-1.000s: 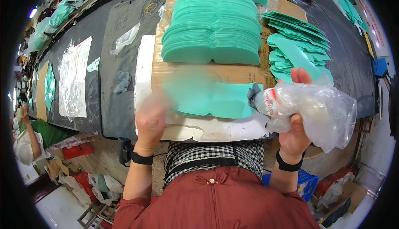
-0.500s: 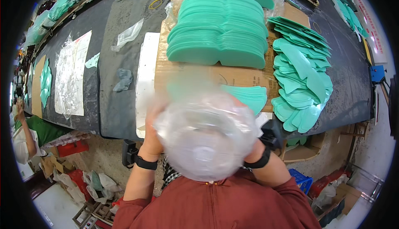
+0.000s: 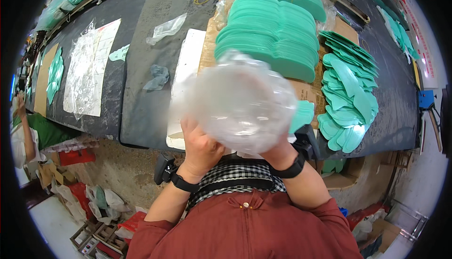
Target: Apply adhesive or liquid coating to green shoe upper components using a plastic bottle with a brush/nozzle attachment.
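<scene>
A clear plastic bag (image 3: 240, 103), puffed out and smeared by motion, is held up in front of my chest above the table's near edge. My left hand (image 3: 202, 146) has its fingers curled tight on the bag's near left edge. At the near right edge, my right hand (image 3: 281, 153) grips the bag too, its fingers mostly hidden behind the plastic. Just beyond the bag stands a big stack of mint-green shaped sheets (image 3: 268, 38) on brown cardboard. A few more green sheets (image 3: 302, 117) show at the bag's right side, partly covered by it.
A loose heap of green cut pieces (image 3: 348, 103) lies to the right. White board (image 3: 188, 52) sits left of the cardboard, with plastic scraps (image 3: 167, 28) beyond. Farther left is a plastic-covered white sheet (image 3: 89, 71). Another person's arm (image 3: 26, 127) shows at the far left.
The bag has moved away from my body, up over the table, and tilted. My left hand has come more clearly into sight. The view has shifted slightly, so the table appears farther right.
</scene>
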### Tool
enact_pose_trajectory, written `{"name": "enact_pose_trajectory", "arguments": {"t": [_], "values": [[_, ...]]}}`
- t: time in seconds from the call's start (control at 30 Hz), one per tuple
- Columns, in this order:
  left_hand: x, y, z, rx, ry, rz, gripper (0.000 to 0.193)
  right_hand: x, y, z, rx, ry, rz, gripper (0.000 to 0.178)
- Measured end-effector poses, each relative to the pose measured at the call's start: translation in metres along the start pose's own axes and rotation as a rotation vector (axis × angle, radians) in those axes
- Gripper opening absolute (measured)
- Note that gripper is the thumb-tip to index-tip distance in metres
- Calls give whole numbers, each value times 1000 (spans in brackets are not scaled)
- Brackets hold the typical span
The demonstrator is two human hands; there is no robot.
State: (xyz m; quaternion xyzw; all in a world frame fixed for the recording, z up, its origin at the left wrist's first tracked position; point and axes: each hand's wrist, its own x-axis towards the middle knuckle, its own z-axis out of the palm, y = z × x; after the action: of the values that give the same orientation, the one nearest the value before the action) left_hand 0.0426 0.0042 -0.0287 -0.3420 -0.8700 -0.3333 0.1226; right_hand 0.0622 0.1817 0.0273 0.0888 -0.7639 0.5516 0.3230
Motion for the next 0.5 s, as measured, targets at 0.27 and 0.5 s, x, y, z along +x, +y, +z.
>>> {"name": "enact_pose_trajectory", "arguments": {"t": [0.27,0.5], "values": [[-24,-10,-46,46,41,-159,25,13,6,-3,-232,-25,-52,43],[-1,0,-31,-150,43,-21,31,-21,2,3,149,-59,119,51]]}}
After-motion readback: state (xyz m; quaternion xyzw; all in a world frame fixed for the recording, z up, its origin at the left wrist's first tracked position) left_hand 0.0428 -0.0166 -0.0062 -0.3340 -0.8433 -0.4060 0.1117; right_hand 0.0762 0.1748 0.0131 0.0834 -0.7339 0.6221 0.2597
